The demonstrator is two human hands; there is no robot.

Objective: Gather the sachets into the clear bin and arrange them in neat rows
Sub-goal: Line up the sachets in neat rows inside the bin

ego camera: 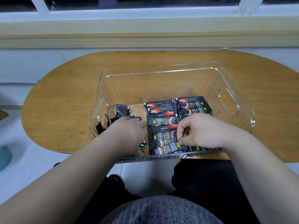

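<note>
A clear ribbed bin (161, 73) stands on the wooden table. Black sachets with red and white print lie flat in two rows in its middle (161, 117) and right (192, 104). A loose jumble of sachets (123, 110) fills the bin's left side. My left hand (129, 130) reaches down into that jumble, its fingertips hidden among the packets. At the near end of the rows, my right hand (199, 131) has curled fingers and pinches the edge of a sachet (168, 148).
The oval wooden table (68, 97) sits below a window sill (145, 34). The bin's near wall overhangs the table's front edge above my lap. A handle cut-out (228, 102) opens in the bin's right wall. A teal object (4, 156) lies on the floor at left.
</note>
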